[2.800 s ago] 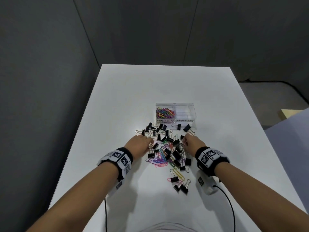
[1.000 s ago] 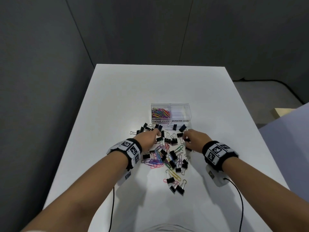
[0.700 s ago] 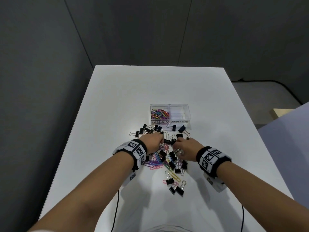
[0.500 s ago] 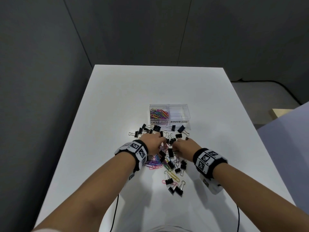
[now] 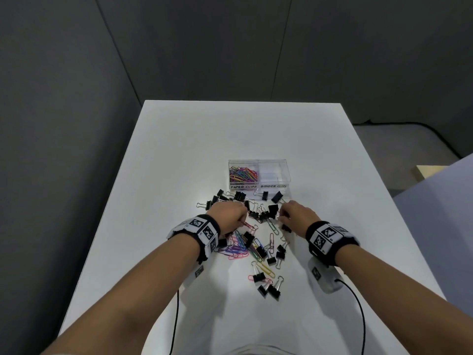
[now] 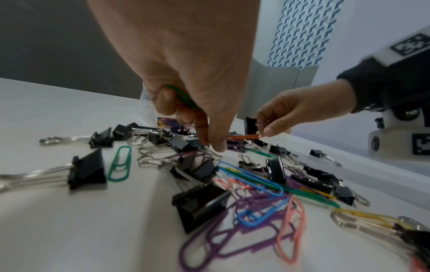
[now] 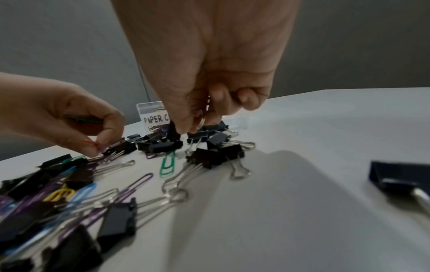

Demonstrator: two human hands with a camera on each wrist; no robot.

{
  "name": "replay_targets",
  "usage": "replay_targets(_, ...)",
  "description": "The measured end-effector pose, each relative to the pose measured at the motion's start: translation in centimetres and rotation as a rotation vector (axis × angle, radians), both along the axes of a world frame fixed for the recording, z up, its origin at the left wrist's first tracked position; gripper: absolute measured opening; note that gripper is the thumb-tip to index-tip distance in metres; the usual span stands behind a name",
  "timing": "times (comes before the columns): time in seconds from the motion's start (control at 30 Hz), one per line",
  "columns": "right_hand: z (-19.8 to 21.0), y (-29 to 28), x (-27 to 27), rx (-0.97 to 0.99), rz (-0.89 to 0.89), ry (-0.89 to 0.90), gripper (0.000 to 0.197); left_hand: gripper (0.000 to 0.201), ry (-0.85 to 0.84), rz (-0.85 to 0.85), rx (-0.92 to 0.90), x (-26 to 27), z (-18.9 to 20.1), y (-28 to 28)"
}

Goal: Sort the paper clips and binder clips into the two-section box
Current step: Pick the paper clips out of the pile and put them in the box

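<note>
A clear two-section box [image 5: 259, 186] stands beyond the pile; its left section, labelled PAPER CLIPS, holds coloured paper clips [image 5: 242, 173], and I see nothing in its BINDER CLIPS section. Black binder clips [image 5: 271, 209] and coloured paper clips [image 5: 238, 248] lie mixed on the table. My left hand [image 6: 211, 145] keeps green paper clips [image 6: 184, 96] in its curled fingers and pinches an orange paper clip [image 6: 243, 137] at the table. My right hand [image 7: 190, 128] grips wire handles of a binder clip [image 6: 250, 125] over the pile's right side.
The white table [image 5: 243, 131] has dark walls behind and to the left. A cable [image 5: 358, 308] runs from the right wrist camera across the near table. A lone binder clip [image 7: 395, 176] lies to the right of my right hand.
My hands were close together over the middle of the pile; the right hand has shifted right and slightly forward. The left hand stays low at the pile's left side.
</note>
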State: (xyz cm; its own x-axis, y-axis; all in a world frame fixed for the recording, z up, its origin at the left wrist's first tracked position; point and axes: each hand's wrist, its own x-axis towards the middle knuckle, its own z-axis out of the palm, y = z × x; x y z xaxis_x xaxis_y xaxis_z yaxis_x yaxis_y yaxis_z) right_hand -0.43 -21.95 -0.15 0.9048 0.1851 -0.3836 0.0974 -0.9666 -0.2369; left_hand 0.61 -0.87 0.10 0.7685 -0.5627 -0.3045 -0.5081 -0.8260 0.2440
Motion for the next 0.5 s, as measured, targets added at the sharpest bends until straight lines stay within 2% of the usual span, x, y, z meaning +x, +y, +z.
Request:
replay_targets(0.1, 0.4, -0.5, -0.3, 0.014, -0.017, -0.083, 0.039, 0.01, -0.028, 0.017, -0.015, 0.0, 0.4, 0.8)
replay_targets(0.17, 0.5, -0.3, -0.8, 0.026, 0.091, -0.115, 0.036, 0.012, -0.052, 0.019, 0.008, -0.1, 0.4, 1.6)
replay_targets(0.23, 0.2, 0.3, -1.3, -0.046, 0.216, -0.074, 0.03, 0.009, -0.055, 0.043, 0.029, -0.4, 0.3, 2.4)
replay_targets(0.3, -0.4, 1.0, -1.4, -0.124, 0.22, -0.054, 0.033, 0.005, -0.045, 0.085, 0.039, -0.7, 0.1, 3.2)
replay_targets(0.33, -0.7, 1.2, -1.3, -0.145, 0.187, -0.051, 0.035, 0.008, -0.033, 0.102, 0.04, -1.0, 0.1, 3.4)
replay_targets(0.4, -1.0, 1.9, -1.0, -0.169, 0.125, -0.035, 0.036, 0.026, -0.006, 0.117, 0.043, -1.5, -0.1, 3.9)
replay_targets(0.5, -1.3, 2.9, -0.8, -0.149, 0.062, 0.016, 0.029, 0.042, -0.01, 0.108, 0.002, -2.2, -0.3, 4.3)
